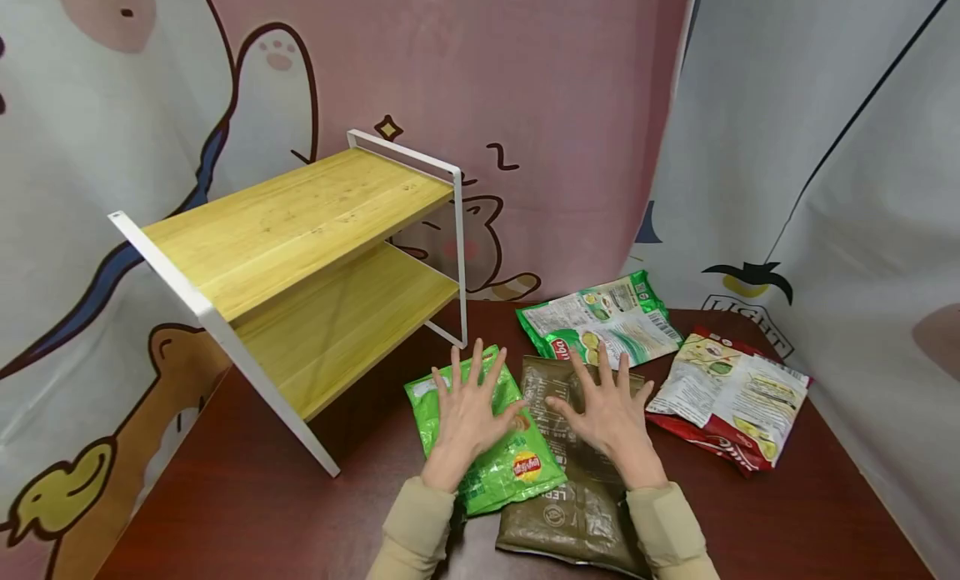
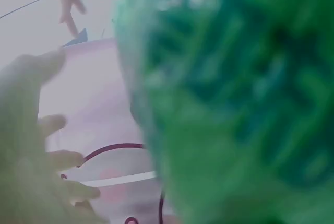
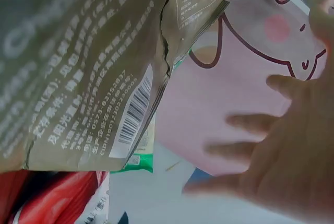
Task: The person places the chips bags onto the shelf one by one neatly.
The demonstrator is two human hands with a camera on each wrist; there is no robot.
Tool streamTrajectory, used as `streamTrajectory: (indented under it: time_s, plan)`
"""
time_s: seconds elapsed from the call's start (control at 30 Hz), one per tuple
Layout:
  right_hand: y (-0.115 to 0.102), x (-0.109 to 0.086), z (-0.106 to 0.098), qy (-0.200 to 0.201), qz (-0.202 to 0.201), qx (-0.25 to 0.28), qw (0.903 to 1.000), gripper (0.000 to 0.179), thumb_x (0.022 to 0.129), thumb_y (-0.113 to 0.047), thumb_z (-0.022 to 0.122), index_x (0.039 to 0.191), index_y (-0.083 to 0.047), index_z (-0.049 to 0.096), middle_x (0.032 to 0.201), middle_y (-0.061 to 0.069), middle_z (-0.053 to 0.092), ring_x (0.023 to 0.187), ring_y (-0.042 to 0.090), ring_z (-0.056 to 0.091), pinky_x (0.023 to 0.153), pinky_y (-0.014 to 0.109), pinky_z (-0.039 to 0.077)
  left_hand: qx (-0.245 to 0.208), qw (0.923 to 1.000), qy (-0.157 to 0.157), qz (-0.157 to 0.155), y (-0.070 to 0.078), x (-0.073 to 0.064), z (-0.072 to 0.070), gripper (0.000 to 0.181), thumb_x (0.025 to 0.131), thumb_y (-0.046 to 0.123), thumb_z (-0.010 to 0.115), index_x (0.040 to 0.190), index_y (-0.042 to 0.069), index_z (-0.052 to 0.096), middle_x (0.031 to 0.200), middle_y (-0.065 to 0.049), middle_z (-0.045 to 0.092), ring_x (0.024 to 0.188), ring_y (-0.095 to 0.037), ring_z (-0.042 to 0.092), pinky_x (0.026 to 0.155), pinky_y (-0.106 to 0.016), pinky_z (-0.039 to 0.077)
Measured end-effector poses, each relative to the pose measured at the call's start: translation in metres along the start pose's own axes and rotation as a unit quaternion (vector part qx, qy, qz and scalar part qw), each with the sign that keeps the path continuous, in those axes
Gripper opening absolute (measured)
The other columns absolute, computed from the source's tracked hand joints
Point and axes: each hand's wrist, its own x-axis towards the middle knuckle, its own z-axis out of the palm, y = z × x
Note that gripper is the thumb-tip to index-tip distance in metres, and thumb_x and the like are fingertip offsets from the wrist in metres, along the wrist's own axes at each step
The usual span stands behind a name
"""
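Holding nothing, we have our left grip (image 1: pixel 468 417) splayed wide over the green chip bag (image 1: pixel 501 472) and our right grip (image 1: pixel 611 422) likewise over the brown packet (image 1: pixel 577 509), both on the bench (image 1: pixel 270 480), the green chip bag leftward, partly covering the brown packet's left side.

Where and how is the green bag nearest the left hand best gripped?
Likely by the left edge of the green bag, the left hand coming from that side: it lies slanted, its lower right corner over the brown bag, while the left edge meets no bag.
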Motion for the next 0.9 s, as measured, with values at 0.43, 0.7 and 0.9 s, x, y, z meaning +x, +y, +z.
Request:
streamTrajectory:
  time_s: [0.43, 0.7, 0.9]
  plan:
    - [-0.006, 0.001, 0.000, 0.034, -0.099, 0.036, 0.9939, 0.034, 0.085, -0.022, 0.070, 0.113, -0.004, 0.065, 0.099, 0.016, 0.067, 0.071, 0.030, 0.066, 0.056, 0.043, 0.050, -0.074, 0.8544, 0.506, 0.091, -0.031, 0.001, -0.106, 0.013, 0.079, -0.003, 0.066, 0.092, -0.003, 0.068, 0.082, -0.016, 0.068, 0.072, -0.029, 0.060, 0.062, -0.035, 0.050]
    - [-0.017, 0.001, 0.001, -0.065, -0.105, 0.061, 0.9905, 0.031, 0.086, -0.022, 0.068, 0.111, -0.004, 0.065, 0.095, 0.015, 0.070, 0.078, 0.030, 0.068, 0.060, 0.043, 0.051, -0.070, 0.7250, 0.684, -0.037, -0.047, -0.015, -0.168, 0.012, 0.085, 0.004, 0.064, 0.091, -0.005, 0.059, 0.084, -0.022, 0.054, 0.076, -0.039, 0.041, 0.078, -0.036, 0.030]
    - [-0.025, 0.001, 0.003, -0.117, -0.106, 0.068, 0.9852, 0.032, 0.087, -0.026, 0.067, 0.110, -0.004, 0.064, 0.091, 0.012, 0.070, 0.078, 0.026, 0.067, 0.063, 0.043, 0.051, -0.100, 0.7480, 0.636, -0.162, -0.064, -0.032, -0.194, 0.038, 0.091, 0.031, 0.061, 0.105, -0.004, 0.056, 0.099, -0.027, 0.050, 0.091, -0.032, 0.047, 0.086, -0.030, 0.034]
